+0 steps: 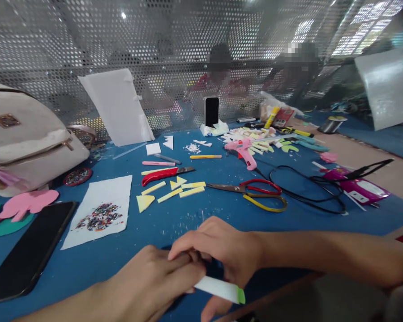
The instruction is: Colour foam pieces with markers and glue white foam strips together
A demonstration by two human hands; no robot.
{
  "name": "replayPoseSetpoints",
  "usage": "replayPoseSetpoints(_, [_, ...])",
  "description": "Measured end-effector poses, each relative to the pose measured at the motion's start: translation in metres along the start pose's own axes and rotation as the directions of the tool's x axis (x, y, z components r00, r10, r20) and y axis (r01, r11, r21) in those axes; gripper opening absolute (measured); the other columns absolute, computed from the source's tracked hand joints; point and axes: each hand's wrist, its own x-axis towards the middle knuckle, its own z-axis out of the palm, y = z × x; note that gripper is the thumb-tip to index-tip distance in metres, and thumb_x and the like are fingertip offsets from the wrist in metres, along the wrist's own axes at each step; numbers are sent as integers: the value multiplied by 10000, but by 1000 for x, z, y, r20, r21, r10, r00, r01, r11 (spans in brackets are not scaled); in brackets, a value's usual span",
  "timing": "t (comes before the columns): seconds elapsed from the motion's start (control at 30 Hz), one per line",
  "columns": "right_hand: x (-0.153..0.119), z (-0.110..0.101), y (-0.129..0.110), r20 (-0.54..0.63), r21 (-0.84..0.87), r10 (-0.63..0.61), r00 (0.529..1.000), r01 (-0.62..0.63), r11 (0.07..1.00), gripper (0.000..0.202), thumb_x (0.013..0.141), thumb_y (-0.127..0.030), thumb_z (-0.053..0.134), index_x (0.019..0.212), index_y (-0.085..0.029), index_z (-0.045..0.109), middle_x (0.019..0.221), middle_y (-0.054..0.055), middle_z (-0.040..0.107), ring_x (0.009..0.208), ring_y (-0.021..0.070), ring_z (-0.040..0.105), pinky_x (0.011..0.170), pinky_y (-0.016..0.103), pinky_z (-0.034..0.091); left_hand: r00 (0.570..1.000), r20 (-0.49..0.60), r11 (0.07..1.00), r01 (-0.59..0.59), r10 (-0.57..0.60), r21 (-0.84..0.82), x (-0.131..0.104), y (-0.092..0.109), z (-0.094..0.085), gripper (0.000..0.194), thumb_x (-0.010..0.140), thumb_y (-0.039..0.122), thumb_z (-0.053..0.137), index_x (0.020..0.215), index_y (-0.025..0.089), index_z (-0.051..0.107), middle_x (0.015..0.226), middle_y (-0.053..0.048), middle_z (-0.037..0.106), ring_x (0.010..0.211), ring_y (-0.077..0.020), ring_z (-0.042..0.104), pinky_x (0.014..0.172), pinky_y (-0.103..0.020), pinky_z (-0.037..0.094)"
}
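Close to the table's front edge, my left hand [163, 275] is closed around a white, marker-like stick [218, 288] with a green end. The green end points right, and the other end is hidden under my fingers. My right hand [225, 250] bends over my left fingertips and touches them, its thumb below the stick. Its fingers are curled together, and whatever they pinch is hidden. Beyond the hands lie cut yellow foam pieces [169, 194], a red-handled utility knife [159, 175] and scissors [255, 190] with red and yellow handles.
Left are a black phone [30, 250], a paper sheet with beads [97, 219], pink foam cutouts [30, 203] and a backpack [30, 134]. A pink glue gun [243, 152] with its black cord [295, 208] lies right. Behind, a phone [211, 112] stands before a perforated metal panel [174, 53].
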Motion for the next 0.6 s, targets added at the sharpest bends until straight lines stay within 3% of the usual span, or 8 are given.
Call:
replayPoseSetpoints(0.1, [-2,3,2,35,-127,17,999,-13,992,709,862,-685,581,1352,-195,431,759,-37,709,645,150,705,576,230,455,1000,-16,997,5,-4,74,5,-3,1,452,1104,352,54,1158,271,496,985,15,697,757,-165,678,576,-297,450])
replayPoseSetpoints(0.2, [-1,3,3,9,-236,26,1000,-23,971,531,962,-554,464,1356,-200,429,934,23,768,704,178,731,622,270,484,998,-62,993,20,-13,113,9,-5,0,371,1117,340,113,1038,262,466,850,58,682,624,-137,647,523,-303,408])
replayPoseSetpoints(0.27, [0,3,4,-24,-222,-7,1000,2,975,488,964,-475,415,1368,-203,427,980,33,768,694,169,719,622,270,487,996,-87,992,39,-28,118,8,-6,-2,319,1122,329,173,1003,255,459,789,68,666,583,-133,629,506,-308,384])
replayPoseSetpoints(0.43, [-3,0,11,4,-117,-148,989,148,982,520,939,-407,370,1410,-192,416,654,-63,591,504,121,536,503,227,372,983,-181,974,56,-15,220,-4,-14,-6,308,1120,347,250,934,236,470,711,57,599,549,-129,565,513,-297,359])
replayPoseSetpoints(0.5, [-5,-1,12,48,-97,-192,980,196,976,429,924,-312,388,1331,-217,486,665,-73,554,489,107,458,502,239,321,983,-181,959,58,-7,279,-9,-19,-4,345,1120,347,238,856,235,429,664,58,538,525,-130,510,501,-303,328])
replayPoseSetpoints(0.6, [-3,-5,13,131,-39,-229,965,236,971,237,842,-215,447,1036,-229,582,691,-65,502,547,106,427,510,261,279,985,-169,916,34,37,400,-14,-27,2,384,1119,319,197,816,231,415,653,40,507,533,-156,452,510,-327,290])
